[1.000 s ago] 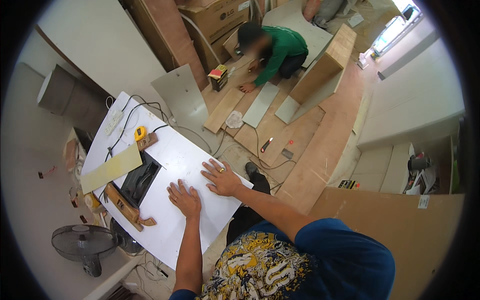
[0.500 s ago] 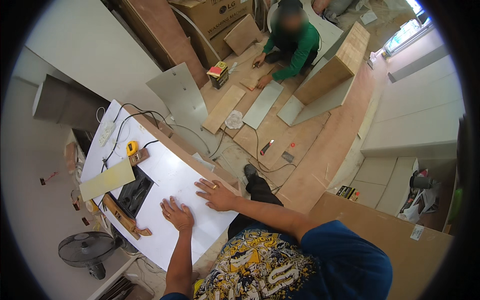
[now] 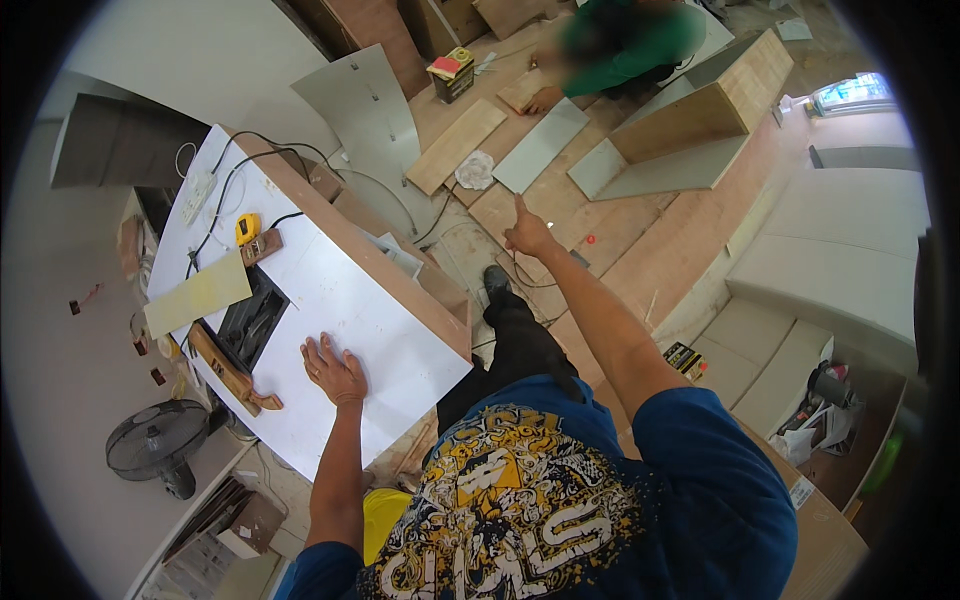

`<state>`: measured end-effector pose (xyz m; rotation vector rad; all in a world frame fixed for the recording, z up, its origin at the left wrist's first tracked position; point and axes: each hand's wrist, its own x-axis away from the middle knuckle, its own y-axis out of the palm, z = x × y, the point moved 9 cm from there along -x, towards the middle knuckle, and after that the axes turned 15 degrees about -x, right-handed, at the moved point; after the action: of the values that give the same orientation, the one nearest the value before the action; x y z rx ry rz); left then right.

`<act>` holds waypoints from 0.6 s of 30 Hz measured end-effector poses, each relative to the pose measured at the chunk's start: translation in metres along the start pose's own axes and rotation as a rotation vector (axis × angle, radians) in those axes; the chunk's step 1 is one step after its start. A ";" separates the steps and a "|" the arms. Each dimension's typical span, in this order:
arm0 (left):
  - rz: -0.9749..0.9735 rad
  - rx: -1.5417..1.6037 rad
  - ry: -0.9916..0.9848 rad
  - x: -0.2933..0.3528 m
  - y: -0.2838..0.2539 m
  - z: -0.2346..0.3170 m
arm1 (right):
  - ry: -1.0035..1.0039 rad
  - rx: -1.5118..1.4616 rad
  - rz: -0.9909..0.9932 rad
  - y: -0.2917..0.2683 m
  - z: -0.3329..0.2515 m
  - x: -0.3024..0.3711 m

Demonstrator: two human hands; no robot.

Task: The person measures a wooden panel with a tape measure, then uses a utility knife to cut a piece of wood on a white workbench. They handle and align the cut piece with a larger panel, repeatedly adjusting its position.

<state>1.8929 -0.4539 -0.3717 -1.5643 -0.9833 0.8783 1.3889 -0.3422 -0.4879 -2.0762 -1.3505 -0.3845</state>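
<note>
My left hand lies flat, fingers spread, on a large white panel that tops a cabinet-like piece. Out over the floor to the right, my right hand is raised empty. Its index finger is stretched forward and the other fingers are curled. Beyond the fingertip lies a pale grey board on the plywood floor. Left of my left hand sit a dark opening or tray, a long wooden tool with a curved handle, a pale yellow strip and a yellow tape measure.
A co-worker in a green sleeve crouches at the far side, a hand by a small board. An open wooden box stands right of them. Cords and a power strip lie on the panel. A black fan stands at left.
My right hand has left the white panel, moving forward and right into a pointing shape. My left hand stays on the panel. The view has shifted, and the co-worker sits nearer the top edge.
</note>
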 end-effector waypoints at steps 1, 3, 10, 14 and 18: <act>-0.005 0.000 0.002 -0.001 0.001 0.002 | -0.046 -0.028 -0.008 0.003 -0.001 0.000; -0.005 0.000 0.007 -0.002 0.000 0.004 | -0.134 -0.054 -0.044 0.016 0.006 0.005; -0.022 -0.014 -0.028 0.002 -0.003 -0.003 | -0.088 0.251 -0.301 0.070 0.108 0.106; -0.006 0.007 -0.018 0.003 -0.002 0.005 | 0.318 0.407 -0.207 0.028 0.256 0.182; 0.006 0.011 -0.019 0.003 0.001 -0.004 | 0.339 0.457 -0.200 0.016 0.288 0.219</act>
<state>1.8980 -0.4530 -0.3722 -1.5529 -0.9859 0.9031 1.4725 -0.0056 -0.5927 -1.4375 -1.2960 -0.4414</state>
